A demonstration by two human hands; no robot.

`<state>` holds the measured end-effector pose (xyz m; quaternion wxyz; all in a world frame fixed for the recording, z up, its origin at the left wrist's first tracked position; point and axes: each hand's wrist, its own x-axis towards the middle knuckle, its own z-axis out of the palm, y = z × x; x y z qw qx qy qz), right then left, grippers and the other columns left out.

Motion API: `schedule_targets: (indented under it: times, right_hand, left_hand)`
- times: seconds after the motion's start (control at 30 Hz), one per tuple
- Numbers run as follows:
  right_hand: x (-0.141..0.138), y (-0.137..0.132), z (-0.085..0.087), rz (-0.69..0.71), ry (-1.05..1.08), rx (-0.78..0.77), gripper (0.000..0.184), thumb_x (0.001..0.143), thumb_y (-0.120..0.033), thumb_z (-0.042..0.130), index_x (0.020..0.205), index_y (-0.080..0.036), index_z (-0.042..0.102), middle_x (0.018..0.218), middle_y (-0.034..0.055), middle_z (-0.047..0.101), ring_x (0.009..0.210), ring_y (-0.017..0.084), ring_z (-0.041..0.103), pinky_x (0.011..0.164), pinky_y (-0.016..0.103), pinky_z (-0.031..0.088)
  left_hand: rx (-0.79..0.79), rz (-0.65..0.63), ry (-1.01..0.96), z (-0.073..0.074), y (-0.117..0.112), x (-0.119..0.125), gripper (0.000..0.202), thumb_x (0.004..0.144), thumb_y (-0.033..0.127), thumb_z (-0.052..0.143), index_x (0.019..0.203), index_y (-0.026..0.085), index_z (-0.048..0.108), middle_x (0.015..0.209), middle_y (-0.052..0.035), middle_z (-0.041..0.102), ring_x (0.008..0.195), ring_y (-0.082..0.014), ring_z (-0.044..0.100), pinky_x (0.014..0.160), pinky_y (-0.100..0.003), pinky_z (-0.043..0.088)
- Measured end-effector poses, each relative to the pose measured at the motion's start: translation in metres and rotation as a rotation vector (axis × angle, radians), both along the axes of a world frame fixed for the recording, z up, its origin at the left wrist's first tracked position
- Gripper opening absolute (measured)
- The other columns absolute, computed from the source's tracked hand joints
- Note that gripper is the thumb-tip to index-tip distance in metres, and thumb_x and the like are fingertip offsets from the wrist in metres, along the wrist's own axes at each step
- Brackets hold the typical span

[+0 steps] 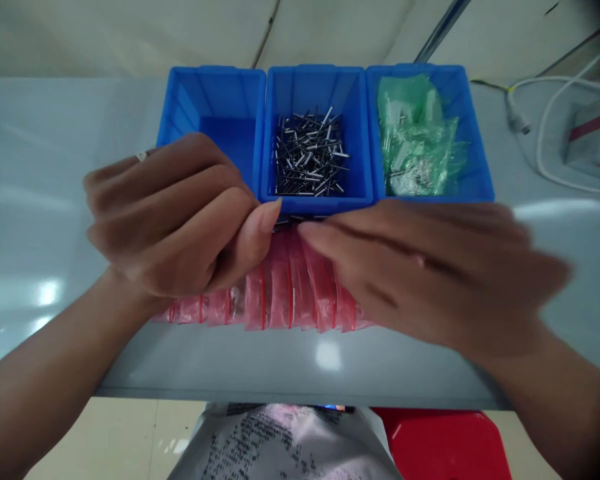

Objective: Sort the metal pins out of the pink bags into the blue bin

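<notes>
My left hand (180, 220) is closed, its thumb pressed against the curled index finger. My right hand (430, 273) is blurred by motion, with its thumb and fingers drawn together. Between the two sets of fingertips shows a small bunch of dark and silver pop rivets (293, 221); how many each hand grips is hidden. Just beyond the hands, the middle blue bin (316, 203) holds a loose heap of similar thin-stemmed rivets (310, 157). Beneath the hands lies a row of pink zip bags (280, 293), overlapping each other and partly covered by the hands.
Left of the middle bin stands another blue bin (217, 83), its near part hidden by my hand. The right blue bin (473, 150) contains green plastic bags (415, 140) with metal pieces. White cables (543, 127) and a box (595, 140) lie farther right. A red stool (447, 443) is below the table edge.
</notes>
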<state>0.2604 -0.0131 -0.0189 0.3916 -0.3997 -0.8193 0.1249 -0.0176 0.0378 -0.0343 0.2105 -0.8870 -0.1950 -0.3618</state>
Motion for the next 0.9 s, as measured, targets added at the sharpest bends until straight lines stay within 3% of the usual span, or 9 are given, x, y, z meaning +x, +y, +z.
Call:
schedule_targets:
  times: [0.07, 0.13, 0.27, 0.37, 0.47, 0.53, 0.63, 0.73, 0.9]
  right_hand:
    - [-0.001, -0.002, -0.004, 0.115, -0.254, 0.243, 0.019, 0.102, -0.015, 0.073, 0.1, -0.028, 0.086, 0.094, -0.0032, 0.087, 0.072, 0.016, 0.075, 0.054, 0.036, 0.048]
    - [-0.002, -0.004, -0.009, 0.186, -0.488, 0.377, 0.024, 0.105, -0.008, 0.066, 0.113, -0.02, 0.085, 0.112, 0.0041, 0.088, 0.083, 0.019, 0.078, 0.057, 0.037, 0.049]
    - [-0.004, -0.005, -0.014, 0.192, -0.634, 0.287, 0.037, 0.108, -0.007, 0.059, 0.138, -0.017, 0.079, 0.123, 0.0091, 0.085, 0.091, 0.02, 0.077, 0.062, 0.036, 0.048]
    - [-0.005, -0.006, -0.014, 0.183, -0.605, 0.31, 0.034, 0.109, -0.007, 0.059, 0.135, -0.017, 0.08, 0.116, 0.0072, 0.084, 0.086, 0.018, 0.073, 0.062, 0.034, 0.044]
    - [-0.007, -0.008, -0.015, 0.159, -0.621, 0.298, 0.034, 0.111, -0.009, 0.057, 0.137, -0.017, 0.078, 0.129, 0.0082, 0.082, 0.094, 0.018, 0.074, 0.064, 0.034, 0.045]
    - [-0.009, -0.01, -0.017, 0.122, -0.652, 0.24, 0.038, 0.113, -0.009, 0.053, 0.141, -0.018, 0.076, 0.137, 0.0083, 0.08, 0.1, 0.021, 0.074, 0.066, 0.036, 0.047]
    - [-0.011, -0.011, -0.018, 0.138, -0.674, 0.203, 0.038, 0.113, -0.008, 0.05, 0.138, -0.018, 0.078, 0.139, 0.0083, 0.079, 0.102, 0.022, 0.074, 0.063, 0.038, 0.046]
    - [-0.011, -0.009, -0.017, 0.171, -0.661, 0.25, 0.036, 0.113, -0.006, 0.051, 0.131, -0.016, 0.079, 0.131, 0.0081, 0.081, 0.098, 0.021, 0.075, 0.06, 0.037, 0.045]
    - [-0.01, -0.004, -0.014, 0.201, -0.649, 0.31, 0.031, 0.112, -0.007, 0.054, 0.126, -0.015, 0.08, 0.117, 0.0073, 0.081, 0.09, 0.019, 0.074, 0.061, 0.035, 0.045]
  left_hand:
    - [0.003, -0.012, 0.021, 0.0, 0.001, 0.0, 0.011, 0.09, 0.014, 0.066, 0.086, 0.024, 0.063, 0.071, 0.0, 0.065, 0.068, -0.0231, 0.076, 0.046, -0.037, 0.038]
    - [0.0, -0.011, 0.037, 0.001, 0.0, -0.002, 0.013, 0.091, 0.014, 0.065, 0.085, 0.024, 0.06, 0.071, 0.0004, 0.064, 0.068, -0.0229, 0.075, 0.047, -0.036, 0.038]
    - [-0.025, 0.018, 0.067, 0.004, -0.002, -0.005, 0.011, 0.095, 0.015, 0.062, 0.089, 0.024, 0.061, 0.075, 0.0016, 0.066, 0.072, -0.0217, 0.079, 0.051, -0.032, 0.041]
    - [-0.086, 0.012, 0.005, 0.006, -0.002, -0.001, 0.013, 0.1, 0.021, 0.06, 0.087, 0.024, 0.063, 0.077, 0.0048, 0.067, 0.075, -0.0185, 0.081, 0.057, -0.028, 0.052]
    - [-0.258, 0.044, -0.146, 0.008, -0.001, 0.01, 0.017, 0.103, 0.027, 0.065, 0.088, 0.027, 0.073, 0.082, 0.0068, 0.072, 0.082, -0.0185, 0.084, 0.079, -0.04, 0.072]
    - [-0.357, 0.091, -0.192, 0.007, 0.001, 0.016, 0.009, 0.101, 0.028, 0.072, 0.098, 0.029, 0.08, 0.092, 0.0058, 0.079, 0.088, -0.0222, 0.085, 0.088, -0.048, 0.075]
    - [-0.365, 0.13, -0.19, 0.003, 0.004, 0.021, 0.015, 0.094, 0.028, 0.082, 0.109, 0.03, 0.083, 0.106, 0.0044, 0.085, 0.093, -0.0272, 0.086, 0.08, -0.048, 0.076]
    - [-0.281, 0.083, -0.113, -0.002, 0.006, 0.018, 0.023, 0.095, 0.026, 0.079, 0.118, 0.028, 0.08, 0.114, 0.0029, 0.086, 0.095, -0.0295, 0.087, 0.072, -0.045, 0.074]
    - [-0.218, 0.072, -0.084, -0.005, 0.003, 0.013, 0.033, 0.096, 0.024, 0.074, 0.129, 0.028, 0.076, 0.108, 0.004, 0.085, 0.09, -0.0276, 0.088, 0.069, -0.04, 0.073]
